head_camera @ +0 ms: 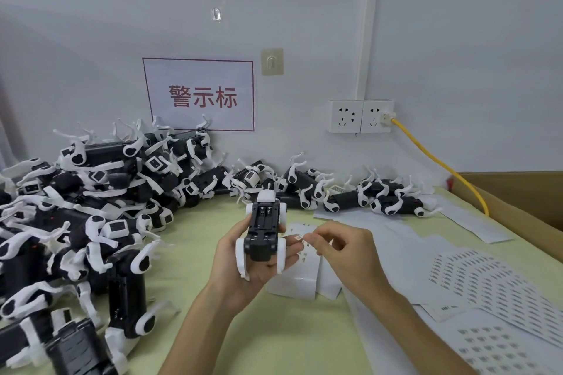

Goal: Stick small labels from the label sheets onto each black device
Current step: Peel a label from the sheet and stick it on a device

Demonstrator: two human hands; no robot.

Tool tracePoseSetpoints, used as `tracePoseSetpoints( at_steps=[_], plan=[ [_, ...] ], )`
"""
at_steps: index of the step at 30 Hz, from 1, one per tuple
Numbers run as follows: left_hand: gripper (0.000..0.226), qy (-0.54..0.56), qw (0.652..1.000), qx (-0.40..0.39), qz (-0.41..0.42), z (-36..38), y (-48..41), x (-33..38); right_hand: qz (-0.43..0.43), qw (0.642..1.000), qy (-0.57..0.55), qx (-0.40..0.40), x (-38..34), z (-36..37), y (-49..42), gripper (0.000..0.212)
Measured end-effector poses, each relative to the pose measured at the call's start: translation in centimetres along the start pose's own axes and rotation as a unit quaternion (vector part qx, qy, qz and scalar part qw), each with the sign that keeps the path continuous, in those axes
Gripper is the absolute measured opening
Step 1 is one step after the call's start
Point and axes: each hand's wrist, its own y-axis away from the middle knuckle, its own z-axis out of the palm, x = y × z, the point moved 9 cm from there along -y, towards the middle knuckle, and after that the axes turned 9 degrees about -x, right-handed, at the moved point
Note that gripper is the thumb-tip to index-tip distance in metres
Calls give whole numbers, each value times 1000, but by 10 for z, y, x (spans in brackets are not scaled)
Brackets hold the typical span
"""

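Note:
My left hand [243, 265] grips a black device with white legs [263, 230], belly side up and pointing away from me, above the green table. Just right of it, my right hand [344, 253] pinches a small white label [300, 237] between thumb and fingertips, close to the device's right side. A narrow label strip [301, 271] lies on the table under both hands. Label sheets with rows of small dark labels [487, 289] are spread at the right.
A large pile of black-and-white devices [91, 207] fills the left side, and a row of them [350, 192] lies along the wall. A cardboard box [518, 192] stands at the far right, with a yellow cable [441, 164] running from the wall socket.

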Motion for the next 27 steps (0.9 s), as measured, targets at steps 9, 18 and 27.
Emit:
tracePoseSetpoints(
  at_steps=[9,18,27],
  plan=[
    [53,-34,997,44,54,-8,3,7,153,976,-152,-30,19,11,2,21],
    [47,-203,976,-9,80,17,2,7,291,873,-380,-92,37,40,15,23],
    [53,-276,955,-24,106,23,2,9,304,881,-353,-85,42,36,16,17]
  ],
)
